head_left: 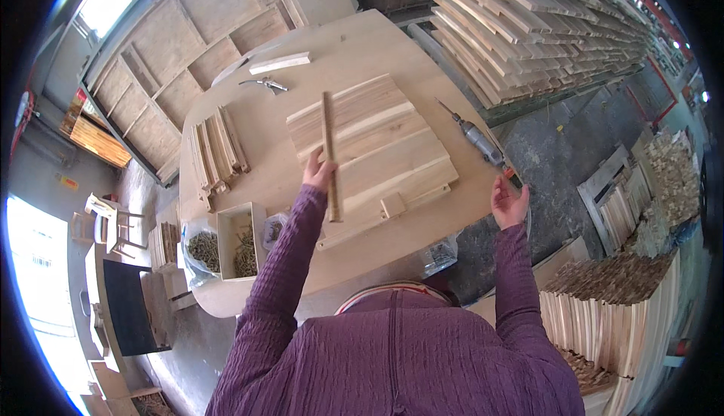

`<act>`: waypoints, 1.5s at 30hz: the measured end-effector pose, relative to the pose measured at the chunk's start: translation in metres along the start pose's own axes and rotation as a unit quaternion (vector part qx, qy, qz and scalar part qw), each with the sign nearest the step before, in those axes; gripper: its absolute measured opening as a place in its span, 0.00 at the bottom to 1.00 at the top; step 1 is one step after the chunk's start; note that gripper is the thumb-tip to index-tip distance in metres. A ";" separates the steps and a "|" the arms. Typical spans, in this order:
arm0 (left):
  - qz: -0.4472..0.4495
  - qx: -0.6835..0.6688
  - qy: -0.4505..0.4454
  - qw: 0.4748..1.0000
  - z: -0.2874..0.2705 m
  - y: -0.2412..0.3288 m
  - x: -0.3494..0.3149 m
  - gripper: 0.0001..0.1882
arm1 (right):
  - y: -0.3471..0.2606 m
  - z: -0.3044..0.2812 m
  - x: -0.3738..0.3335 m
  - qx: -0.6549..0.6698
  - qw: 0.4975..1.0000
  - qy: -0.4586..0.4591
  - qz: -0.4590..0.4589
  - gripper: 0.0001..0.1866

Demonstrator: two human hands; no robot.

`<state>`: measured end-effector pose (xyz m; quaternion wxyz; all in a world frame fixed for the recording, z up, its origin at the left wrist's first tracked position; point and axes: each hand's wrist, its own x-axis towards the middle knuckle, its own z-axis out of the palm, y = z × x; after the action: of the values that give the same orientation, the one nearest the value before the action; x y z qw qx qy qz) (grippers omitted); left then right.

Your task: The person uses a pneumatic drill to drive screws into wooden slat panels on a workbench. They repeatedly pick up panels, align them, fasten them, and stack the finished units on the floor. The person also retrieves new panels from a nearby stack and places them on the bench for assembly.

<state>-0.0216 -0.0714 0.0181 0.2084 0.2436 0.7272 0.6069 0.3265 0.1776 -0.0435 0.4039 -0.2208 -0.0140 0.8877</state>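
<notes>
"What's farthest left on the table [264, 125]?"

"A clear plastic bag [202, 248] of small fasteners, to the left of the left hand [318, 172] and nearer the body. Ahead of it, a bundle of narrow wooden pieces [216, 152] lies straight out to that hand's left."

"And next along?"

"A pale open box [228, 236], left of the hand and closer in, with more fasteners [245, 254] inside. Well beyond the hand, slightly left, lie a metal air gun [269, 84] and, past that, a pale wooden bar [280, 63]."

"What is the left hand doing?"

"Grasping a slim wooden strip [327, 125], which reaches both ahead of the fingers and back toward the body. The broad jointed wooden panel [385, 148] lies mostly to that hand's right, partly behind the strip in this view."

"And the right hand [510, 203]?"

"It's at the near end of a grey power driver [477, 141], which points away, ahead and to its left. I can't tell whether the fingers have closed on it."

"Anything beyond?"

"A tall stack of boards [535, 35], well ahead of the right hand, off the table."
</notes>
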 end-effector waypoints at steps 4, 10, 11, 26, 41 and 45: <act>0.013 0.141 0.008 0.990 0.069 0.001 0.020 0.35 | -0.033 -0.009 0.008 0.066 0.990 -0.035 0.120 0.42; -0.035 0.470 0.021 0.882 0.121 0.010 0.033 0.32 | -0.057 -0.023 0.015 0.070 0.977 -0.025 0.202 0.42; -0.044 0.513 0.017 0.857 0.126 0.012 0.033 0.32 | -0.059 -0.021 0.014 0.064 0.974 -0.026 0.217 0.43; -0.122 0.500 0.030 0.857 0.126 0.010 0.027 0.32 | -0.070 -0.013 0.016 -0.171 0.963 0.068 0.198 0.25; -0.133 0.474 0.024 0.870 0.119 0.008 0.019 0.31 | -0.106 0.146 -0.022 -0.238 0.886 -0.293 -0.269 0.21; -0.155 0.450 0.005 0.879 0.111 0.006 0.020 0.35 | -0.094 0.221 -0.047 -0.306 0.864 -0.316 -0.246 0.22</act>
<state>0.0293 0.0282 0.0046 0.1639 0.1927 0.9514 0.1753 0.3312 0.2411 0.1932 0.4950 -0.0304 -0.4660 0.7327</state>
